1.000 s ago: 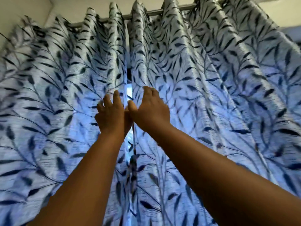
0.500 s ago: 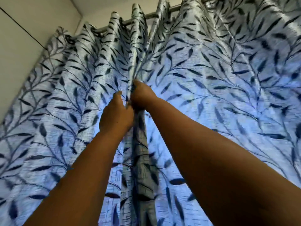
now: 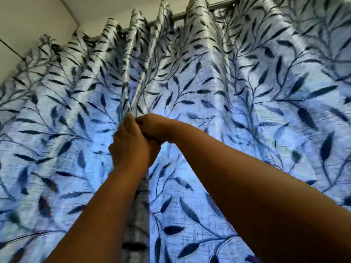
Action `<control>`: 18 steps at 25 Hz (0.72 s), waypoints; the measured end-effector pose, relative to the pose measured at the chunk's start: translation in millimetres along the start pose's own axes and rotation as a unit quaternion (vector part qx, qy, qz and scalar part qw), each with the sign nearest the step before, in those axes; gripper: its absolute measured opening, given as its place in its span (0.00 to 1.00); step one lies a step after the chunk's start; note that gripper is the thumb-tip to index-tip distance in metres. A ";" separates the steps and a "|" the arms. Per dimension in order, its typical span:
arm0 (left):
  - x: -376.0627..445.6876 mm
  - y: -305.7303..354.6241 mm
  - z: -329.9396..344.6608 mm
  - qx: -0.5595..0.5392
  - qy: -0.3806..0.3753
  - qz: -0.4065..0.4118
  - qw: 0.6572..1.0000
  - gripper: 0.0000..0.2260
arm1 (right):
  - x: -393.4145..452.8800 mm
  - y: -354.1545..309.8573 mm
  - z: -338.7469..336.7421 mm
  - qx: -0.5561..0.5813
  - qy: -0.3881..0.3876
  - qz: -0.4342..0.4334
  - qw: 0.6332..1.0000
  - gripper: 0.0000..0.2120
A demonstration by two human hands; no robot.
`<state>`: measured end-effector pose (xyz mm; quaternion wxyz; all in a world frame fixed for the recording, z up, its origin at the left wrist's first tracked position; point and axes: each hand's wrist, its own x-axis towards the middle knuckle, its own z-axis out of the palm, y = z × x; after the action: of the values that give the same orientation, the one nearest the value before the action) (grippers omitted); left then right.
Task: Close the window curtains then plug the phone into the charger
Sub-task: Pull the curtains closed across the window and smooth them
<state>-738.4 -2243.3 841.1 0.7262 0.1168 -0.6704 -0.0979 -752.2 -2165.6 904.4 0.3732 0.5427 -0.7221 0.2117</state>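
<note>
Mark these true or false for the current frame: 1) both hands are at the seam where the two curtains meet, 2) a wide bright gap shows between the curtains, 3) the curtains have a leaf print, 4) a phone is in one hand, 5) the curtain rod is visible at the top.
1) True: left hand and right hand grip the meeting edges of the left curtain and right curtain.
2) False: the edges are drawn together; no open gap shows.
3) True: dark leaves on pale fabric.
4) False: no phone in view.
5) True: the rod shows between folds.
</note>
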 end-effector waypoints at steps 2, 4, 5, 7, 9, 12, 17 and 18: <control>-5.4 20.8 11.9 0.055 0.021 0.017 0.998 0.41 | -27.4 16.3 -12.6 0.037 0.006 0.010 0.999 0.14; -11.0 44.9 21.1 0.067 0.046 0.039 0.996 0.41 | -43.5 27.4 -32.0 0.014 0.022 0.033 0.999 0.16; -12.0 58.3 24.9 0.061 0.056 0.051 0.995 0.40 | -50.1 33.0 -43.6 -0.007 0.071 0.040 0.997 0.16; -17.7 87.2 37.8 0.071 0.066 0.090 0.991 0.40 | -63.5 52.9 -69.4 -0.025 0.182 0.034 0.982 0.16; -22.9 116.5 50.7 0.120 0.066 0.160 0.978 0.43 | -81.5 78.0 -93.9 -0.062 0.312 0.029 0.948 0.14; -30.3 159.5 65.1 0.149 0.038 0.202 0.967 0.41 | -112.9 117.3 -128.0 -0.216 0.485 0.075 0.844 0.18; -36.9 234.2 77.1 -0.034 0.080 0.179 0.980 0.28 | -159.5 184.9 -156.2 -0.300 0.428 0.262 0.811 0.32; -39.2 248.4 79.7 -0.066 0.089 0.185 0.976 0.28 | -167.1 196.8 -155.6 -0.290 0.363 0.289 0.837 0.34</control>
<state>-824.7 -1997.8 884.5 0.7945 -0.0492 -0.6053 0.0053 -867.3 -1887.3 893.7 0.6707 0.0603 -0.6870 0.2730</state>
